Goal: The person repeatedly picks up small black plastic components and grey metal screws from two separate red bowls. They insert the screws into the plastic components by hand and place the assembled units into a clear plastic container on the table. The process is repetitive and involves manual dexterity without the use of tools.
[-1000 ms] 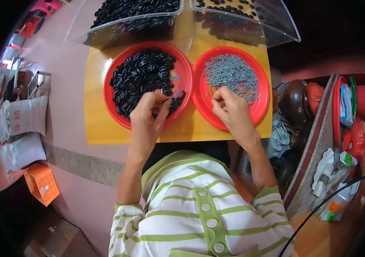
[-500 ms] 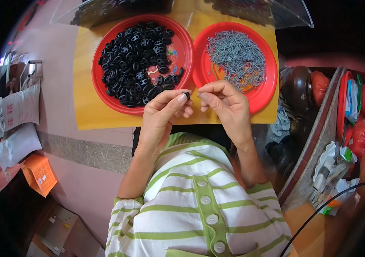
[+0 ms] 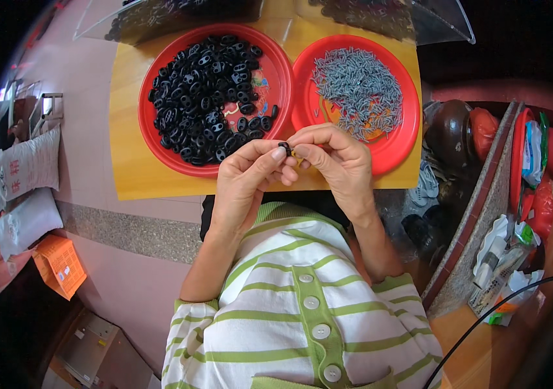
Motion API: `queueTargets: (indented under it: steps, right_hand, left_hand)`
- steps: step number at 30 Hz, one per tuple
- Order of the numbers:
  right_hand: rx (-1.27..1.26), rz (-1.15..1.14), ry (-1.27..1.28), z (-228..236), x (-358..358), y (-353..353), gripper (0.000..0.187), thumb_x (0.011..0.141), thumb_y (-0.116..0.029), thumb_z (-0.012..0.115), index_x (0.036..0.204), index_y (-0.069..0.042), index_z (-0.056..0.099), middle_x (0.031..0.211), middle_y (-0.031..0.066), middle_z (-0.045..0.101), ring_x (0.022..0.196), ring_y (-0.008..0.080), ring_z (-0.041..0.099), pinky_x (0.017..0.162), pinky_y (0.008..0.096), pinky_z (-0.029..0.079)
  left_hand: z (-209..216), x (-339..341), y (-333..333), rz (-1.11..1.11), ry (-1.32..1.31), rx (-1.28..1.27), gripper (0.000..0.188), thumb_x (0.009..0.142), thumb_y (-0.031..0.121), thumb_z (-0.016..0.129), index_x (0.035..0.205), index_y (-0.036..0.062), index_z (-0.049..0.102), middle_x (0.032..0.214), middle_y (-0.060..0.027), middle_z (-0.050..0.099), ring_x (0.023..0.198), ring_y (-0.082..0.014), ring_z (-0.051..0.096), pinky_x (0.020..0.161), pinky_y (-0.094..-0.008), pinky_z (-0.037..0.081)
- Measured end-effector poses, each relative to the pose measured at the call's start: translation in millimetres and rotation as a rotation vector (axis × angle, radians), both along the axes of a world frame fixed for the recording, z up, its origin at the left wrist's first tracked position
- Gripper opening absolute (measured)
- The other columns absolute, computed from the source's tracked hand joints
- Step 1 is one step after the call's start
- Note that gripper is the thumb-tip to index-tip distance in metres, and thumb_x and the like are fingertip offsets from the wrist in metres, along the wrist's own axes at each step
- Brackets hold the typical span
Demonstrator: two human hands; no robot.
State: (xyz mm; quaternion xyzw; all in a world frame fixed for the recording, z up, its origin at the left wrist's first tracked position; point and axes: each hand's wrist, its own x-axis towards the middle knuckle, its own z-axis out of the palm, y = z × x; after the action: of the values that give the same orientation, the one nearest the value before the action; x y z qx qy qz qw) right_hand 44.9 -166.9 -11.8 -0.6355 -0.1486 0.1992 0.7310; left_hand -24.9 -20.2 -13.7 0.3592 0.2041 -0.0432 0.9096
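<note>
Between the thumb and fingers of my left hand [image 3: 245, 181] is a small black oval plastic piece [image 3: 285, 148]. The fingertips of my right hand [image 3: 341, 162] are pinched together against the piece's right side; anything tiny between them is hidden. Both hands are over the table's near edge. Beyond my left hand, a red plate [image 3: 146, 133] holds a heap of black oval two-hole pieces [image 3: 192, 84]. To the right, another red plate [image 3: 409, 126] bears a pile of small grey metal screws [image 3: 361, 87].
The plates stand on a yellow-brown table [image 3: 124, 155]. Clear-walled bins [image 3: 179, 19] with dark pieces line its far side. White sacks [image 3: 30, 162] and an orange basket [image 3: 60, 266] lie at left. A stone-edged ledge [image 3: 471, 207] and a black cable [image 3: 484, 318] are at right.
My right hand has moved slightly left, and its fingertips now meet the black piece in my left hand. Before, a small gap separated the two hands.
</note>
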Motion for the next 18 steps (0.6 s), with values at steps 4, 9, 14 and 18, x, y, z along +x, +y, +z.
queueTargets:
  steps: [4, 9, 14, 18]
  right_hand:
    - [-0.049, -0.018, -0.023, 1.3, -1.4, 0.9, 0.007, 0.085, -0.004, 0.063, 0.090, 0.001, 0.064, 0.084, 0.0051, 0.064, 0.073, 0.0087, 0.059, 0.065, 0.0220, 0.047]
    - [-0.091, -0.028, -0.160, 6.1, -3.3, 2.3, 0.005, 0.084, -0.002, 0.063, 0.088, 0.002, 0.063, 0.086, 0.0066, 0.064, 0.074, 0.0091, 0.059, 0.065, 0.0225, 0.048]
    - [-0.073, -0.084, -0.173, -5.8, -9.0, 6.5, 0.005, 0.085, 0.000, 0.061, 0.089, 0.003, 0.062, 0.088, 0.0072, 0.063, 0.074, 0.0097, 0.060, 0.066, 0.0226, 0.049]
    - [-0.020, -0.067, -0.123, -11.2, -9.6, 6.9, 0.009, 0.086, 0.001, 0.060, 0.094, 0.004, 0.061, 0.089, 0.0071, 0.063, 0.074, 0.0095, 0.060, 0.066, 0.0224, 0.050]
  left_hand:
    - [-0.1, 0.1, -0.4, -0.001, 0.006, 0.024, 0.015, 0.090, 0.008, 0.058, 0.097, -0.0044, 0.060, 0.087, -0.0108, 0.065, 0.071, -0.0133, 0.063, 0.067, -0.0234, 0.051]
    - [1.0, 0.0, -1.8, 0.005, 0.002, 0.045, 0.014, 0.090, 0.008, 0.058, 0.096, -0.0047, 0.061, 0.085, -0.0100, 0.065, 0.071, -0.0128, 0.062, 0.066, -0.0229, 0.050]
    - [-1.2, 1.1, -8.4, 0.024, 0.020, 0.130, 0.014, 0.090, 0.007, 0.057, 0.096, -0.0050, 0.061, 0.083, -0.0087, 0.065, 0.069, -0.0118, 0.061, 0.064, -0.0220, 0.048]
    - [-10.1, 1.4, -6.9, 0.029, 0.030, 0.088, 0.013, 0.090, 0.006, 0.057, 0.096, -0.0049, 0.061, 0.083, -0.0087, 0.065, 0.067, -0.0113, 0.060, 0.062, -0.0221, 0.047]
